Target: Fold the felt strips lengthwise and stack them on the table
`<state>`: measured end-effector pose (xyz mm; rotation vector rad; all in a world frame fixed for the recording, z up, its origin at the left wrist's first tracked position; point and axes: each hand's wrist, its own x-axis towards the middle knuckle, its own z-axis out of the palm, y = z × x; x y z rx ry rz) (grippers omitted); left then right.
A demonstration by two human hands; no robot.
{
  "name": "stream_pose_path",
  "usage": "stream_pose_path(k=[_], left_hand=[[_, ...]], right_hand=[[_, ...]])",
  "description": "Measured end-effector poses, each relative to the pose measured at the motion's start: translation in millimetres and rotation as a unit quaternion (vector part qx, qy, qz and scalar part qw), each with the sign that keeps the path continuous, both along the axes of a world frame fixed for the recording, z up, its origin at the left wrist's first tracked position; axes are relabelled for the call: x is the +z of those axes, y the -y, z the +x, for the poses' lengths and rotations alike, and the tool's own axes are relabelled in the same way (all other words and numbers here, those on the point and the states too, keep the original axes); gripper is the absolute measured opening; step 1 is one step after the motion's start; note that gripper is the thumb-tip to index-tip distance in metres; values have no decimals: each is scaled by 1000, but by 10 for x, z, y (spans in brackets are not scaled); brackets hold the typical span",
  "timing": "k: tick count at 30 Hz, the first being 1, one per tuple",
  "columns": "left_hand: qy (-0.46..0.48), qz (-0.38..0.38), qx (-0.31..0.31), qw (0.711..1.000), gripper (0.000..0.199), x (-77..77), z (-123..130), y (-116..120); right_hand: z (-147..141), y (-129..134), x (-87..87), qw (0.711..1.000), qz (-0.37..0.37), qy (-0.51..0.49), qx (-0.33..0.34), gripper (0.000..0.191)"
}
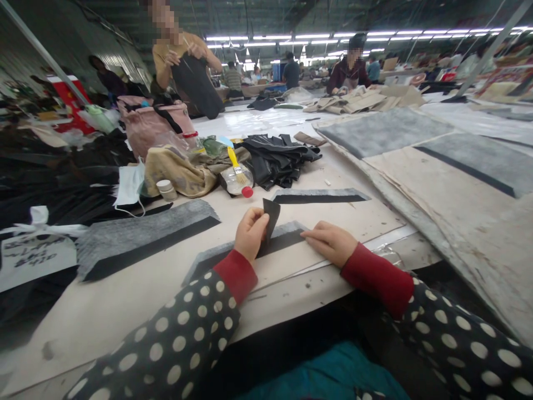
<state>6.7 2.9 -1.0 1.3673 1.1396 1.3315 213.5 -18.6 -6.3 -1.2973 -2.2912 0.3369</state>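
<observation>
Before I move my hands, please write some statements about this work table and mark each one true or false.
1. The left hand pinches a dark, narrow fabric strip. True.
2. The right hand holds the brush with a yellow handle. False: its fingertips touch the grey and black fabric piece, and the brush lies beyond both hands.
3. The small jar with a white cap is left of the round red cap. True.
4. The light blue face mask is right of the jar. False: it is on the jar's left.
</observation>
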Motion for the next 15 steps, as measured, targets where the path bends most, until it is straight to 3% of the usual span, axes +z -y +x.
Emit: stream_pose_path(k=[4,7,10,15], left_hand=[[-187,73,-130,971,17,57,83,122],[-237,80,-168,954,23,74,100,150],[-251,86,-153,952,20,63,91,131],[-272,84,-137,949,11,36,93,102]], right_hand=[[-26,-65,119,980,-130,-128,-79,46],[-65,-118,202,961,-218,-135,-108,63],[-98,-145,232,968,-219,-60,-109,52],[-115,-140,199,979,-153,64,-122,29]])
